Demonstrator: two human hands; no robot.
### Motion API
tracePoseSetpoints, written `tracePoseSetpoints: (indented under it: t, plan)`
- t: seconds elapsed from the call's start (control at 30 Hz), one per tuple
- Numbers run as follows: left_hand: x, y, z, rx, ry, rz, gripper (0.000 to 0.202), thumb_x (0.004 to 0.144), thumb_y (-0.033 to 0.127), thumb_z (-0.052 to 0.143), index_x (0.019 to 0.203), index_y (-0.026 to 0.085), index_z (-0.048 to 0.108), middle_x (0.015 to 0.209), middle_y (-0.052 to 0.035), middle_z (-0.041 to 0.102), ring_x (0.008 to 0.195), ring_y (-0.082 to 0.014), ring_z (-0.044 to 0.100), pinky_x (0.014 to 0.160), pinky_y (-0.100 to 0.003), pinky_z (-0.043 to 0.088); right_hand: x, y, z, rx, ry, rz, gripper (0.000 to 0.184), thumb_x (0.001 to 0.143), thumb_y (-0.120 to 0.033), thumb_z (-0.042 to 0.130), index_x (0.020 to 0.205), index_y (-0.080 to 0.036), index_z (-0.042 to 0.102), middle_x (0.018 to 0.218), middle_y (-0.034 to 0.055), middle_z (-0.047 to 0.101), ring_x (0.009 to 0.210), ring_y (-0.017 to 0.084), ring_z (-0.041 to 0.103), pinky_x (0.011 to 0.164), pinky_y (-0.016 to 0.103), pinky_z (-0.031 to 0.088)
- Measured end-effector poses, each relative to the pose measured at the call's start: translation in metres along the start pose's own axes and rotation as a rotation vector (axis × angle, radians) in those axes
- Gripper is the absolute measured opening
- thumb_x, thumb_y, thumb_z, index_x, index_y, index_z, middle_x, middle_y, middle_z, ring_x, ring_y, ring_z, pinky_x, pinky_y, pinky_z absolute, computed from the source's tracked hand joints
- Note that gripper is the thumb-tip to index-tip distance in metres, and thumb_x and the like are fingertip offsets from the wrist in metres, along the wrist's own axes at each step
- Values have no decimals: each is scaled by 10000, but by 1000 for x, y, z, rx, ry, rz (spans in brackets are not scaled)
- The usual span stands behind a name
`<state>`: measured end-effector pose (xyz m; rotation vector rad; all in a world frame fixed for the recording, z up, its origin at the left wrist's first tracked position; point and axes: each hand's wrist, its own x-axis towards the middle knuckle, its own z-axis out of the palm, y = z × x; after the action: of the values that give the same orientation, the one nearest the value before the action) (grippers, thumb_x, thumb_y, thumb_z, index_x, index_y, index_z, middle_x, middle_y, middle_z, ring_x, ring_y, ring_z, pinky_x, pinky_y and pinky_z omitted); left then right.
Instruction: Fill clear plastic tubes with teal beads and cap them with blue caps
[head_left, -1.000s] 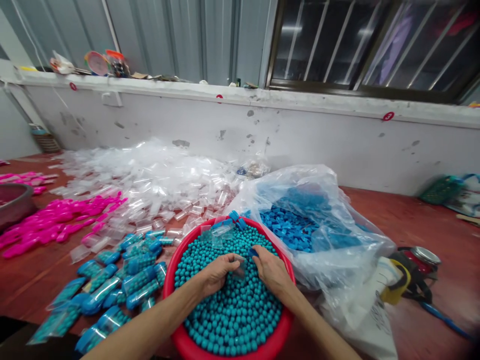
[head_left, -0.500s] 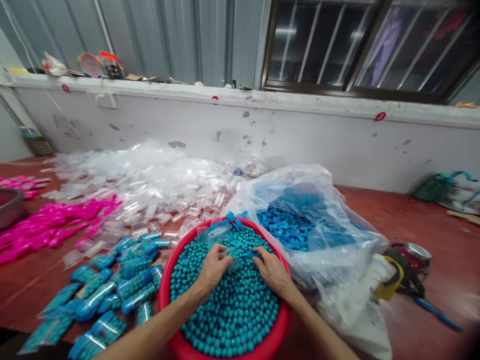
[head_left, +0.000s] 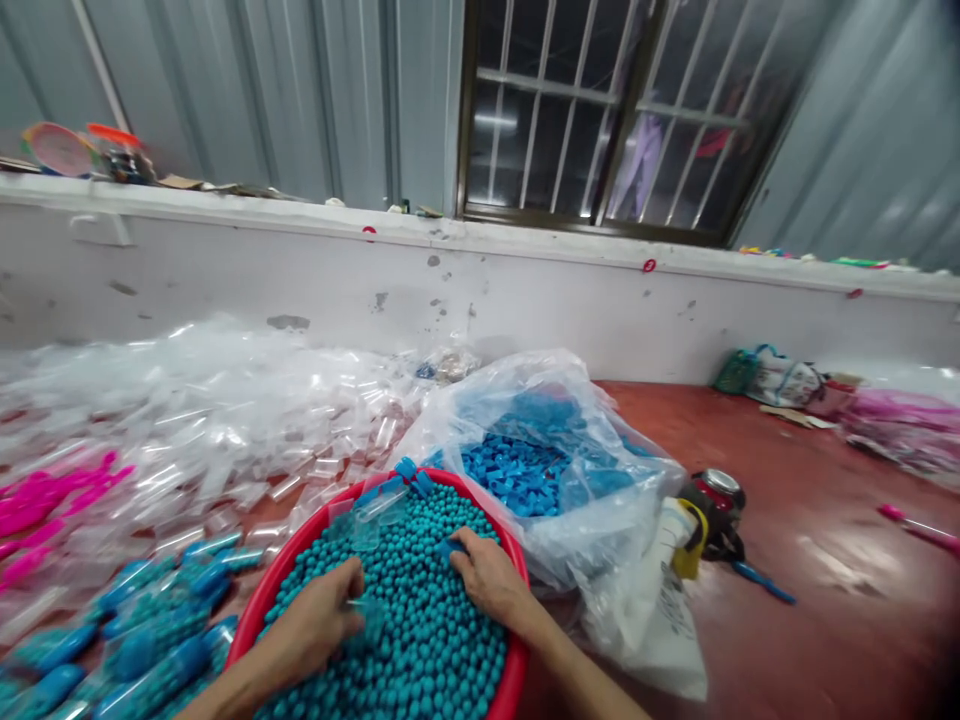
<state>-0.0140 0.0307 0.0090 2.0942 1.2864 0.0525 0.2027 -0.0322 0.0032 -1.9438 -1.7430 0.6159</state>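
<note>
Above a red basin (head_left: pixel 517 560) full of round teal beads (head_left: pixel 420 650), both my hands are at work. My left hand (head_left: pixel 319 615) is closed on a small clear plastic container (head_left: pixel 369 622), tilted low over the beads; its contents are hard to make out. Between the fingers of my right hand (head_left: pixel 491 578) is a small blue cap (head_left: pixel 448 548), held just over the beads at the right. More clear containers (head_left: pixel 375 507) and a few blue caps (head_left: pixel 406 468) lie at the basin's far rim.
Left of the basin lie filled, blue-capped containers (head_left: pixel 161 660). Behind them spread loose clear containers (head_left: pixel 232 400) and pink pieces (head_left: pixel 45 505). A clear bag (head_left: pixel 585 400) of blue caps (head_left: pixel 517 470) stands behind the basin. A dark red, metal-topped object (head_left: pixel 716 495) sits at right.
The view has swung right. My left hand has moved left and nearer to me over the beads, with the clear container. My right hand keeps the blue cap.
</note>
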Motion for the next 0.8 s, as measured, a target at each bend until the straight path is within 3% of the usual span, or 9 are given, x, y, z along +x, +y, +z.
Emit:
tracePoseSetpoints:
  t: [0.07,0.17,0.27,0.33,0.37,0.5,0.63,0.8]
  plan:
    - [8,3,11,-158,-2,-100,98,682,171,372,758,221,334,618,50,465,546,-158,542,464,-228,379,2,-4,1,10,-25,50,276,844,-229,361,1064,-156,510,1027,141,611,991,247,551,821,345,383]
    - [17,12,33,-25,49,-8,99,681,159,413,769,206,410,688,17,551,667,-174,579,599,-258,415,7,-10,6,35,-76,93,213,790,-191,418,957,-126,534,959,172,617,933,286,572,774,386,407]
    - [22,25,43,208,63,69,165,664,106,429,780,195,507,809,-59,611,851,-240,569,765,-348,376,12,-12,11,139,-168,117,161,773,-207,439,906,-163,517,861,97,626,741,224,622,641,326,463]
    - [26,31,42,95,3,60,170,658,80,416,742,180,525,803,-80,606,870,-257,552,788,-375,358,13,-11,12,242,-240,145,145,792,-228,408,900,-180,491,780,38,604,569,164,609,508,272,467]
    - [28,32,41,-61,-52,61,152,643,72,425,706,172,521,782,-72,596,857,-246,543,787,-362,361,14,-10,12,299,-275,160,142,802,-233,386,903,-185,474,755,15,586,510,139,591,453,248,457]
    - [35,27,38,-359,-144,-13,154,680,166,442,816,184,511,709,32,533,660,-127,503,654,-241,409,15,-2,10,501,-357,178,114,821,-238,349,910,-195,406,803,-13,546,498,95,586,393,186,444]
    - [32,27,40,-541,-144,-137,160,707,327,449,788,195,491,586,64,405,544,-102,409,498,-205,376,21,6,9,557,-287,189,137,844,-252,308,941,-192,384,804,-7,528,495,79,573,353,156,424]
    - [32,36,40,-677,-138,-179,238,670,420,511,643,194,446,515,72,302,480,-91,329,419,-195,294,29,10,15,494,-196,194,137,835,-259,366,942,-191,420,532,-74,464,337,55,457,294,120,338]
